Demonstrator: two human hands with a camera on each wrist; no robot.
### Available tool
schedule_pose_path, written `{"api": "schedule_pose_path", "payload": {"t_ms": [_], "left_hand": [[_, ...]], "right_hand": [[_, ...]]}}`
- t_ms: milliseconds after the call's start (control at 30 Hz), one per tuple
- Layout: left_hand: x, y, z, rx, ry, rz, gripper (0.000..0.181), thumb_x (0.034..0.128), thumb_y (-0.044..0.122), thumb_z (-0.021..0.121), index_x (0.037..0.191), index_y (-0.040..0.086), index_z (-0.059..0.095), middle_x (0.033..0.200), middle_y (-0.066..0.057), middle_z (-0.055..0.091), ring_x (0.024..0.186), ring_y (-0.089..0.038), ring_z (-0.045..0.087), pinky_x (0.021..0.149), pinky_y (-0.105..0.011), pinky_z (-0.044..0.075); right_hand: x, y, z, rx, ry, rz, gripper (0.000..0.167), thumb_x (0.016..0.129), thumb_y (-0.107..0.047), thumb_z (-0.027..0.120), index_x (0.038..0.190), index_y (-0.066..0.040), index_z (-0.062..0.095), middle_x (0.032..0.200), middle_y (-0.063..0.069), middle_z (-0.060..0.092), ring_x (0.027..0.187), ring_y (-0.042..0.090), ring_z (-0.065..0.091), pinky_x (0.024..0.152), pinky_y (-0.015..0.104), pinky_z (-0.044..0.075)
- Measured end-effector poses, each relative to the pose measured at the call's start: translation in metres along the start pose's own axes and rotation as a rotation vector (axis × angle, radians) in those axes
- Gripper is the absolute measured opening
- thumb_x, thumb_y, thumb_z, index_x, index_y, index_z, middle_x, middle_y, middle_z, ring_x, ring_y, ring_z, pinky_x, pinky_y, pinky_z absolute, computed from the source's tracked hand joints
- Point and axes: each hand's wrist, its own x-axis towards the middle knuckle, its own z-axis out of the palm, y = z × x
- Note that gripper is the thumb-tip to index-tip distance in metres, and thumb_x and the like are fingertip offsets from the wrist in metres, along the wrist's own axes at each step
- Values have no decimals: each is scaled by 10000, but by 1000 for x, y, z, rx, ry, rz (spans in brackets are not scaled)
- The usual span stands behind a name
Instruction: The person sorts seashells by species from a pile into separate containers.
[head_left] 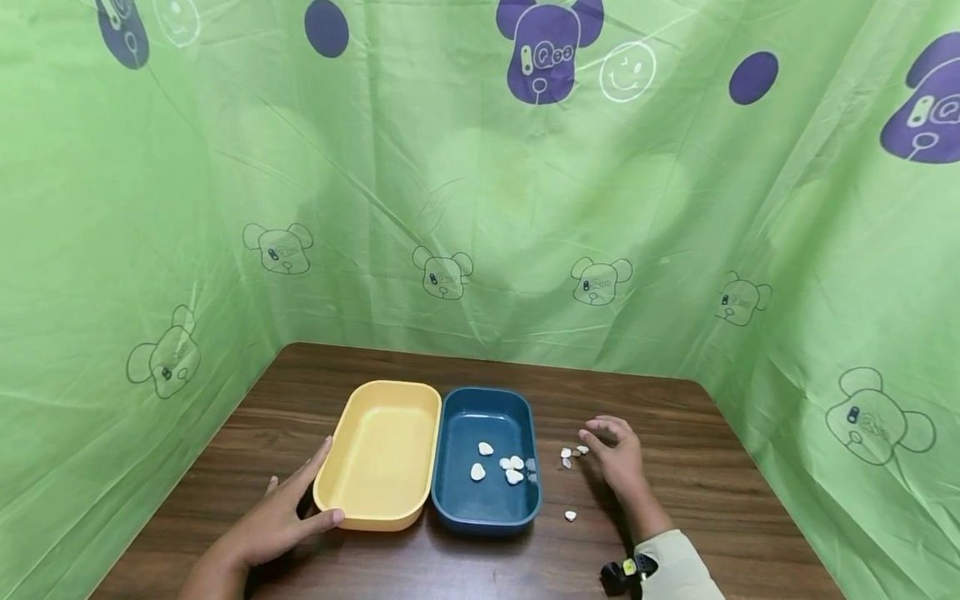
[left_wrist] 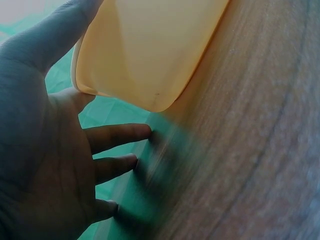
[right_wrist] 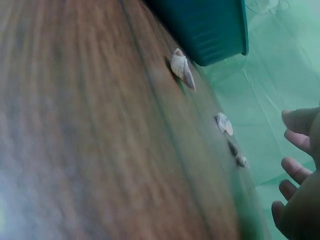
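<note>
My left hand (head_left: pixel 273 521) lies at the near left corner of a yellow tray (head_left: pixel 330 506). Its thumb touches the near rim and its fingers spread along the left side; in the left wrist view several straight fingertips (left_wrist: pixel 142 131) reach down to the table. A blue tray (head_left: pixel 487 525) stands against the yellow one, with several white seashells (head_left: pixel 486 448) in it. Right of it, my right hand (head_left: pixel 618 457) hovers with loosely bent fingers and nothing visible in its grasp. Small seashells (head_left: pixel 566 453) lie just left of its fingertips. A single seashell (head_left: pixel 571 516) lies nearer to me.
The trays and loose shells share a dark brown wooden table (head_left: pixel 675 467). Green printed cloth (head_left: pixel 525 208) hangs around its back and sides. A black band with a small device (head_left: pixel 622 575) sits at my right wrist, beside a pale sleeve (head_left: pixel 678 567).
</note>
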Motion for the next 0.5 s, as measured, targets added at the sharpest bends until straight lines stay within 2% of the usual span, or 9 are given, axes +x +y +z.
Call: {"api": "schedule_pose_path", "payload": {"t_ms": [100,200,400,500], "left_hand": [[1,0,0,-5,5,3,1078,941,379,830,1777,281,155,1737,-317,332,1535,-671,326,1059,-1001,72],[2,0,0,-11,7,5,1081,941,374,832,1777,283,153,1735,-324,329,1533,-680,318,1063,-1001,58],[2,-3,1,-5,10,8,1081,940,370,835,1776,290,155,1739,-323,326,1532,-670,328,1057,-1005,64],[2,-4,2,-4,8,8,1083,943,370,831,1777,288,145,1741,-324,320,1529,-669,336,1066,-1000,59]], "right_hand": [[3,10,-5,-56,9,-6,184,911,-2,850,1065,82,791,1208,246,696,1069,2,574,935,70,418],[8,19,-10,-103,-13,9,161,931,-36,844,1055,55,798,1170,234,710,1013,32,583,878,95,441],[12,29,-20,-231,-168,5,162,980,-139,828,1083,-16,816,1129,161,716,990,142,614,872,198,503],[11,32,-21,-243,-209,-28,153,955,-124,848,1070,-27,824,1106,142,716,1014,172,646,894,238,537]]}}
